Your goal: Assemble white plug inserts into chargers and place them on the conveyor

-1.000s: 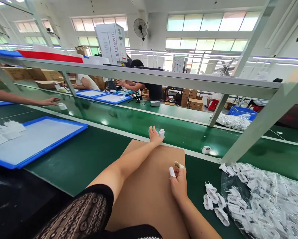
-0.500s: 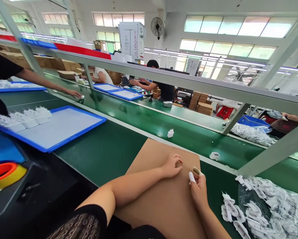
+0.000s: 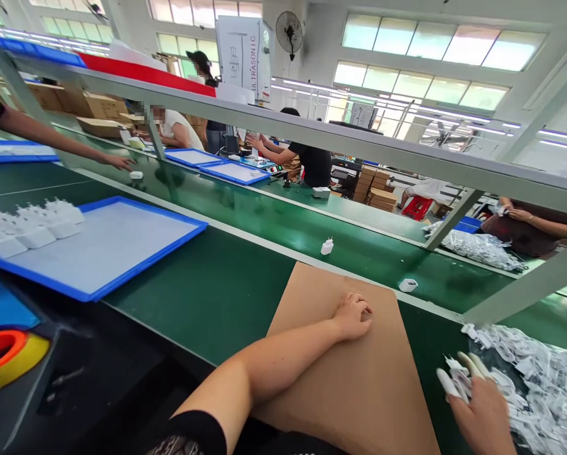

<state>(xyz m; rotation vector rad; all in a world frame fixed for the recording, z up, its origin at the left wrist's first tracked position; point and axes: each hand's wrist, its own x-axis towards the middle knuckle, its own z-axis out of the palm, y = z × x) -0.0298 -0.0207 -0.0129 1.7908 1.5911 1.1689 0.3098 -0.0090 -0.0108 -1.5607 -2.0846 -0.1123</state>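
Note:
My left hand (image 3: 354, 316) rests on a brown cardboard sheet (image 3: 359, 392), fingers curled in with nothing in them. My right hand (image 3: 477, 411) is at the lower right, its capped fingers stretched out over loose white plug parts (image 3: 454, 370) beside a clear bag of the same parts (image 3: 543, 379). A white charger (image 3: 327, 246) stands alone on the green conveyor belt (image 3: 264, 227) beyond the cardboard. Another small white piece (image 3: 408, 285) lies on the belt to its right.
A blue tray (image 3: 122, 253) with several white chargers (image 3: 31, 227) sits at the left. Orange and yellow tape rolls (image 3: 3, 354) lie at the lower left. A co-worker's hand (image 3: 119, 162) reaches onto the belt. A metal frame rail (image 3: 359, 148) crosses overhead. Other people work beyond.
My left hand let go of the white charger on the belt and drew back onto the cardboard. My right hand moved right from the cardboard to the loose plug parts.

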